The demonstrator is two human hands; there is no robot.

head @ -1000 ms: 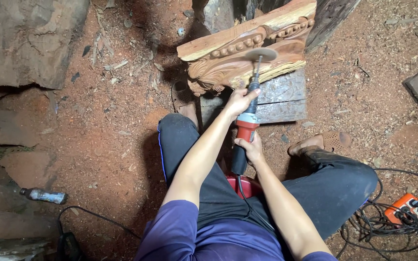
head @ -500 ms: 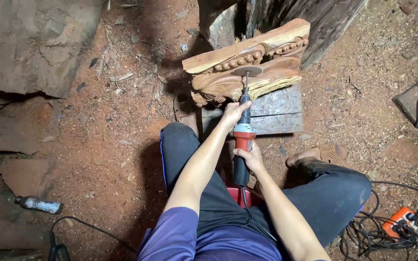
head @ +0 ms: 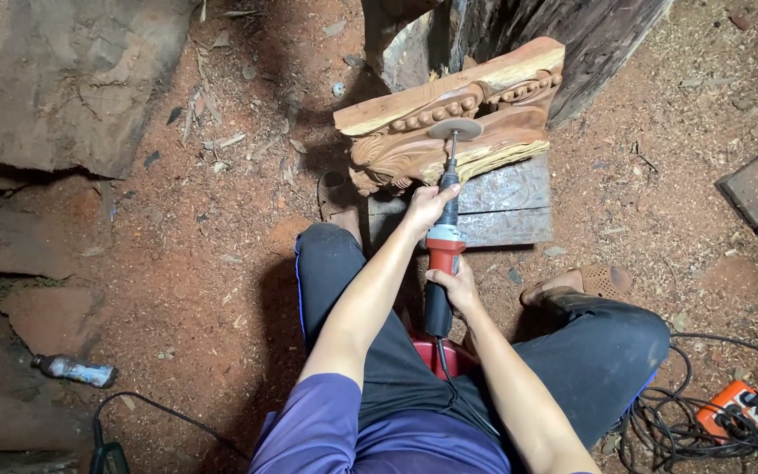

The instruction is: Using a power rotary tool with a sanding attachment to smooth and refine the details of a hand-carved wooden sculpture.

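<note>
A red and black grinder [head: 443, 254] is held in both hands, its shaft pointing away from the body. The left hand [head: 427, 208] is closed around the front neck of the tool, the fingers wrapped round it. The right hand [head: 456, 288] is closed around the black rear body, just behind the red section. The round disc [head: 455, 130] at the tip of the shaft is set against the carving [head: 449, 123], a length of pale and reddish wood with a beaded row and scrolled relief. The carving is propped at a tilt on a grey block [head: 502, 202] and leans towards a dark trunk [head: 572, 44] behind it. The cord is run back from the tool between the legs, over a red stool [head: 449, 355]. The ground [head: 203, 246] is covered in reddish sawdust. A bottle [head: 72, 370] lies at the lower left, well apart. An orange socket box [head: 728, 409] with tangled cables lies at the lower right.
</note>
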